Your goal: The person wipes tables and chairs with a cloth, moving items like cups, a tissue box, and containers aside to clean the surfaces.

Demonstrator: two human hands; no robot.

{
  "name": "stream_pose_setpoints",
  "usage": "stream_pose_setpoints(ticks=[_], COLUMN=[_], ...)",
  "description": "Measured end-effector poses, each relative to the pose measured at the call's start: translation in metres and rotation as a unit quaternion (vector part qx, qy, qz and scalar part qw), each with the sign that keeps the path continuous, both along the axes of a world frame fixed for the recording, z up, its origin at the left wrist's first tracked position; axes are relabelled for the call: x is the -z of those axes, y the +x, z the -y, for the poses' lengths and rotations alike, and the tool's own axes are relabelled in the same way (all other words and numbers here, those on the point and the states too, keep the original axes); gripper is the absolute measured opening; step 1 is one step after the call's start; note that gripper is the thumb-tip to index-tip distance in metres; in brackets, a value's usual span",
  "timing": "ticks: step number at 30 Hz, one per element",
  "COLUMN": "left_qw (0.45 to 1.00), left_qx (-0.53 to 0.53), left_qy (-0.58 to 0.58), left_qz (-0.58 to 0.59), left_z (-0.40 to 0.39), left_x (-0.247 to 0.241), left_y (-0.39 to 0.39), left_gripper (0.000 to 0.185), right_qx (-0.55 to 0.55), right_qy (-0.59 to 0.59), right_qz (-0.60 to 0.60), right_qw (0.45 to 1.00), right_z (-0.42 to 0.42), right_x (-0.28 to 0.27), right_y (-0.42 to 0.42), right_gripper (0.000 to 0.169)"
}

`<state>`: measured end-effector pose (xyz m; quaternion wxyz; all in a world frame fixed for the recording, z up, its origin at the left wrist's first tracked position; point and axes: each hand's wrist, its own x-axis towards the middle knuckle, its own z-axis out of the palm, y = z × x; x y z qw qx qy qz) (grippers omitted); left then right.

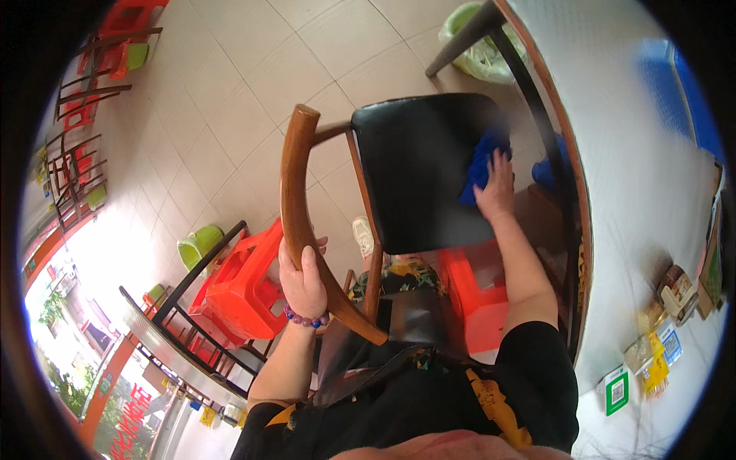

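A chair with a curved wooden backrest (296,167) and a black padded seat (425,172) stands before me. My left hand (305,276) grips the backrest, thumb on top and fingers around the far side; a beaded bracelet circles that wrist. On the right part of the seat, my right hand (497,187) presses on a blue cloth (483,158), fingers spread over it. Part of the cloth is hidden under the hand, and its far edge is blurred.
A table with a pale top (621,230) runs along the right, its dark legs beside the seat. Red plastic stools (247,293) stand at the left, another (477,305) by the seat's near edge. A lined green bin (480,52) is at the top; another table is lower left.
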<state>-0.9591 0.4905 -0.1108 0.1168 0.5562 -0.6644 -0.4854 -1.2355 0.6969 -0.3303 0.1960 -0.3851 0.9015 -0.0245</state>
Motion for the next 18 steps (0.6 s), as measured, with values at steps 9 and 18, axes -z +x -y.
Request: stream_pose_setpoints(ticks=[9, 18], left_qw=[0.999, 0.998], left_qx=[-0.027, -0.004], left_qy=[0.027, 0.028], left_qz=[-0.025, -0.052], left_z=[0.000, -0.001], left_x=[0.000, 0.004], left_y=[-0.006, 0.001], left_gripper=[0.041, 0.040], right_qx=[-0.196, -0.017], right_qy=[-0.072, -0.108], right_qz=[0.165, 0.006], right_qw=[0.964, 0.994], right_z=[0.010, 0.063], right_x=[-0.004, 0.010], right_y=[0.188, 0.016], right_gripper=[0.069, 0.061])
